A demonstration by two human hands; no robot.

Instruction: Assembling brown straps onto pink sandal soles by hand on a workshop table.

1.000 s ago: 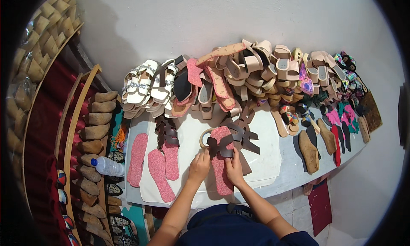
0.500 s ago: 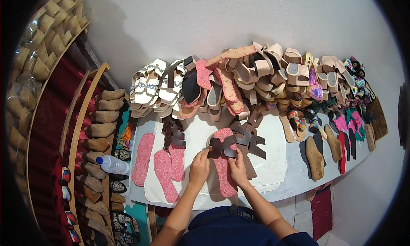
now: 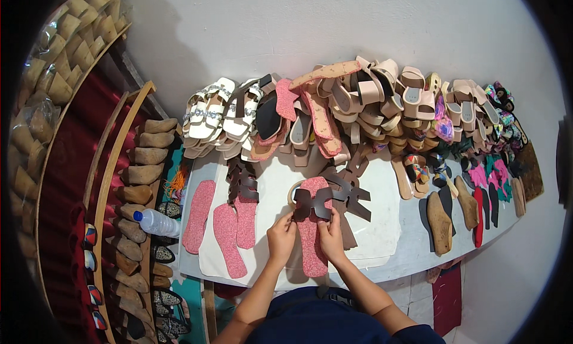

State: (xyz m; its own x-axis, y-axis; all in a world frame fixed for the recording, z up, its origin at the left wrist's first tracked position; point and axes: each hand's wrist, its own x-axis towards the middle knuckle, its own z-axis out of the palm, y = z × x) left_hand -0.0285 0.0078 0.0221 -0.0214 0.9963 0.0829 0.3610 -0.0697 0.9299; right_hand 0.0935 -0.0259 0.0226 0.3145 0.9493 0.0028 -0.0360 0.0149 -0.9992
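- Dark brown strap piece [image 3: 313, 203] lies across the pink insole [image 3: 311, 230] mid-counter [image 3: 382, 236].
- Left hand [image 3: 280, 236] and right hand [image 3: 330, 239] each pinch a strap edge, grip closed.
- Strap looks thin, light and floppy; best held at its tabs.

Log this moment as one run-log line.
left hand: on dark strap piece | right hand: same strap | strap over pink insole | worktable

My view: bright, even light; soft shadow on the wall [image 3: 179, 39] upper left; fisheye bending, dark rim.
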